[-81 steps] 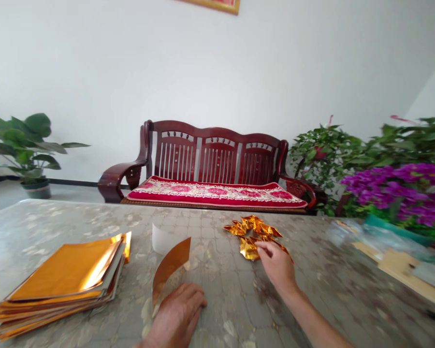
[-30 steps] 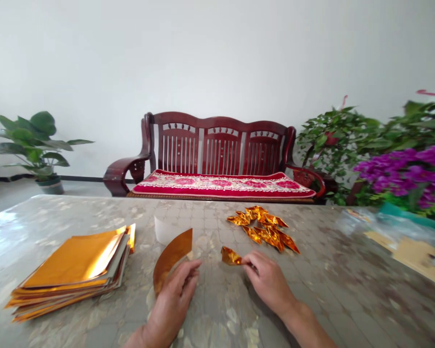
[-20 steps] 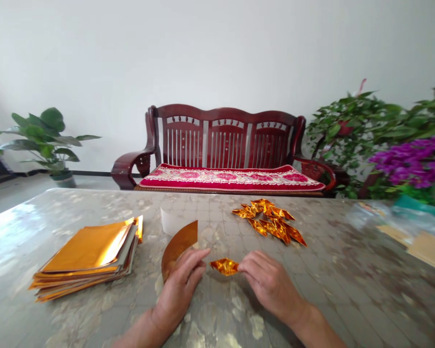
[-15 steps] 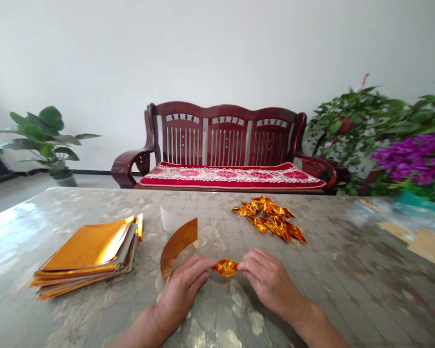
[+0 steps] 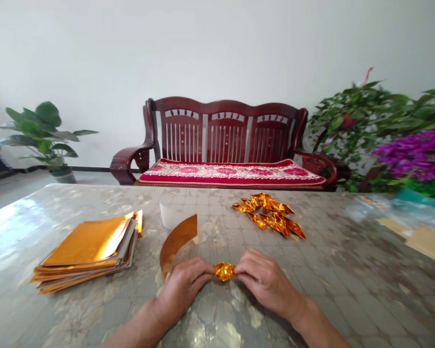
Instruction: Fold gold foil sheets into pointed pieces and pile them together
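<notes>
Both of my hands pinch a small folded gold foil piece just above the table. My left hand grips its left end and my right hand grips its right end, fingers closed on it. A curled gold foil sheet stands on edge right behind my left hand. Farther back to the right lies a pile of folded gold foil pieces. To the left sits a stack of flat gold foil sheets.
A dark red wooden bench with a red cushion stands behind the table. Potted plants with purple flowers and a clear plastic bag crowd the right side. A leafy plant stands on the floor at far left.
My right hand took one folded piece from the pile and brought it toward me. My left hand came over and gripped its other end. The piece now looks shorter and bunched between my fingers.
</notes>
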A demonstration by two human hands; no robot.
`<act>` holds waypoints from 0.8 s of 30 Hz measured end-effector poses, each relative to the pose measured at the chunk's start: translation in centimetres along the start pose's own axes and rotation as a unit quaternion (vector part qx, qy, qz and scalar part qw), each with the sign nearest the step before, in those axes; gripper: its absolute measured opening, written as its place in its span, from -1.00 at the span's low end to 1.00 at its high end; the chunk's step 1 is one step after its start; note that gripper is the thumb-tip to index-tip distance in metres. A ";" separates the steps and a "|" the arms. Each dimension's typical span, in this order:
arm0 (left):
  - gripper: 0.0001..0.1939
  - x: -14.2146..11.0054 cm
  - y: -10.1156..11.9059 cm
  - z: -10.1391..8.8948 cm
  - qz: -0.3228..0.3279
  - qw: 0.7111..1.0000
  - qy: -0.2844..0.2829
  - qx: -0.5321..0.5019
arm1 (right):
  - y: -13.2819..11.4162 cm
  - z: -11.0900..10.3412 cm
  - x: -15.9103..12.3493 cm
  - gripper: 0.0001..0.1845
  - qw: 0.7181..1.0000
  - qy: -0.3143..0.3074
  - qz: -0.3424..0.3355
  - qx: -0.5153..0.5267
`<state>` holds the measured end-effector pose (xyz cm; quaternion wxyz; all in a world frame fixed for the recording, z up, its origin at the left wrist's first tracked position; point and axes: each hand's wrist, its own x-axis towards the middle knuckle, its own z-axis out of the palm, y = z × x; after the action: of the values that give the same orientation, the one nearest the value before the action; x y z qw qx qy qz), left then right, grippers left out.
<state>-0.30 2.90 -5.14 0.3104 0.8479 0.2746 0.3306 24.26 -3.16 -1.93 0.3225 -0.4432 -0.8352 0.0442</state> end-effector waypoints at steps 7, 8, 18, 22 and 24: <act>-0.80 0.2 0.5 -0.2 0.017 0.999 -0.019 0.036 | 0.0 0.1 -0.1 -0.85 1.000 -0.024 -0.012 -0.009; -0.80 0.2 0.6 -0.2 0.017 0.999 -0.022 0.039 | 0.0 0.1 -0.1 -0.85 0.999 -0.028 -0.011 -0.012; -0.85 0.2 0.9 -0.1 0.000 0.999 -0.041 0.030 | -0.2 0.8 -0.2 -0.84 1.000 -0.020 -0.014 -0.006; -0.88 0.1 1.1 0.0 -0.013 0.998 -0.037 0.048 | -0.5 1.1 -0.1 -0.83 0.999 -0.012 -0.018 -0.027; -0.87 0.1 1.1 0.1 -0.014 0.998 -0.033 0.058 | -0.6 1.3 0.0 -0.82 0.999 -0.006 -0.017 -0.037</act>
<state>0.15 2.19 -4.38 0.2740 0.8710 0.2953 0.2813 23.05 -3.27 -2.72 0.3020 -0.4402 -0.8455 0.0105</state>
